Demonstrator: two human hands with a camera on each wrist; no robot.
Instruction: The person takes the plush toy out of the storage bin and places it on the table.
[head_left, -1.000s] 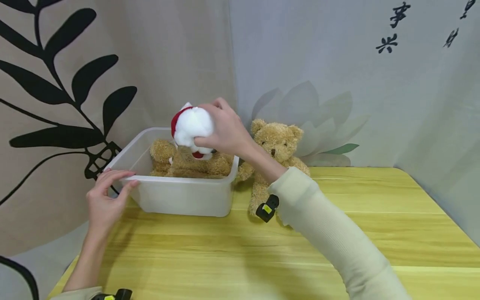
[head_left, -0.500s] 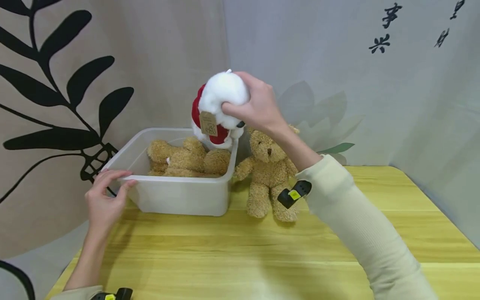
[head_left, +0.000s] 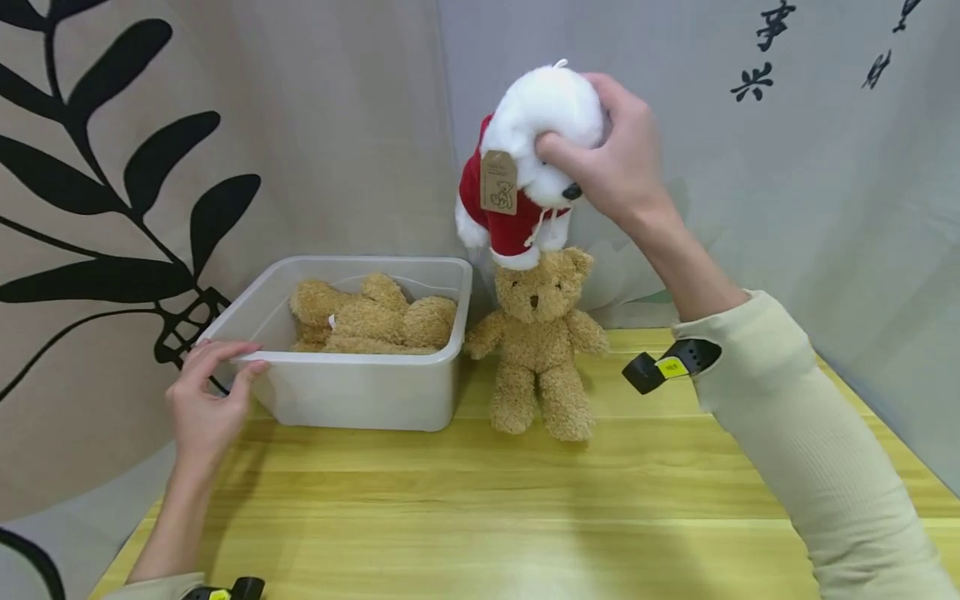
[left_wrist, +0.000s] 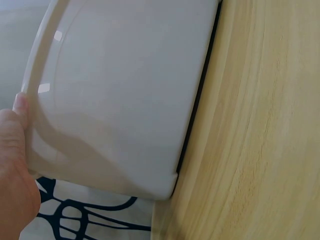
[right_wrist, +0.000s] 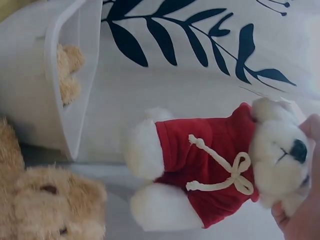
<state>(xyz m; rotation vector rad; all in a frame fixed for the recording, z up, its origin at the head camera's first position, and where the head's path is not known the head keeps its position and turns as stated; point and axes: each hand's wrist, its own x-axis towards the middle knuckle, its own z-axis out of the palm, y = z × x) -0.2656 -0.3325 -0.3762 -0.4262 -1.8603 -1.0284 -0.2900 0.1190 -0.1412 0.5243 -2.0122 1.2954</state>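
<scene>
My right hand grips a white teddy bear by the head and holds it in the air. This bear wears a red outfit with a cream drawstring bow, and a brown paper tag hangs from it. Just below it, a tan teddy bear sits upright on the table. At the left, my left hand pinches the front left rim of a white plastic bin, thumb outside. Inside the bin lies more tan plush, partly hidden by the wall.
The bin stands on a light wooden table, close to the cloth backdrop with dark printed leaves. A black cable curves through the lower left corner. Each sleeve carries a black wrist device.
My right hand has lifted the white teddy bear out of the bin, up and to the right, above the seated tan bear. The left hand has stayed on the rim.
</scene>
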